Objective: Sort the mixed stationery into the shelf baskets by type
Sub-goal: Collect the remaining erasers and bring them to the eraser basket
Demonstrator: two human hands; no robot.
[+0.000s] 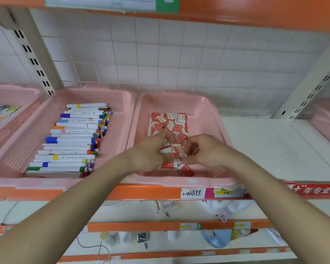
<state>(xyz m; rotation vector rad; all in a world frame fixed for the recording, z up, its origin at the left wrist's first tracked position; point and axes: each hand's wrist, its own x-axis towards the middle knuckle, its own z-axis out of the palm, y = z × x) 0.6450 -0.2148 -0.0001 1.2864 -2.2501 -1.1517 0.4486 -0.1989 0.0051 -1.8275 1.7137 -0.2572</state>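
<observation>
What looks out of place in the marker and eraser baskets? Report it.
Nothing is mis-sorted. The markers lie in tidy rows in the marker basket; the erasers are a jumbled heap in the eraser basket.

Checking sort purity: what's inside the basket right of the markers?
Only small red-and-white packs show in that basket. The left hand and right hand grip some, covering the pile's middle and whatever lies beneath.

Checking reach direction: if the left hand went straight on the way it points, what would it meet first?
The left hand would meet the red-and-white erasers heaped right ahead; depth is unclear, but it seems already among them.
</observation>
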